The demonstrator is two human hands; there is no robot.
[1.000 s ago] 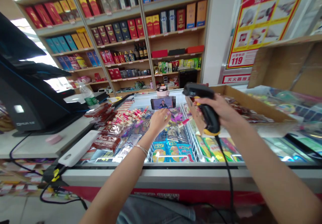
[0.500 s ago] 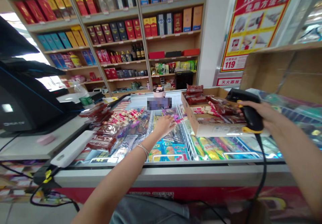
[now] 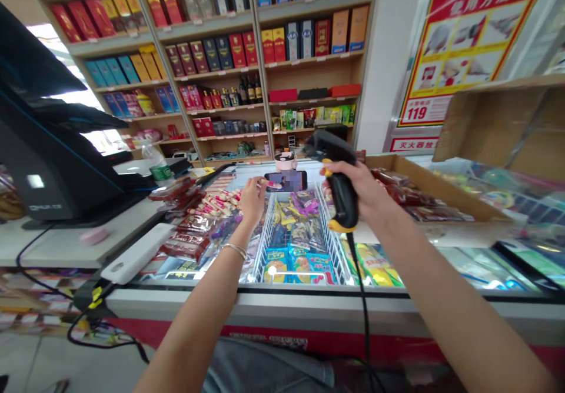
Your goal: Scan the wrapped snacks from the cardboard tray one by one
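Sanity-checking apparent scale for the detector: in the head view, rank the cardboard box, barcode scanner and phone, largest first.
1. Cardboard box
2 and 3, unsure: the barcode scanner in the right hand looks bigger than the phone, but it is nearer the camera.

Chest freezer under both hands; wire basket of packaged snacks below them. Left of left hand: white bench, pink block on it. Right of right hand: cardboard tray of red sausage packets atop freezer.
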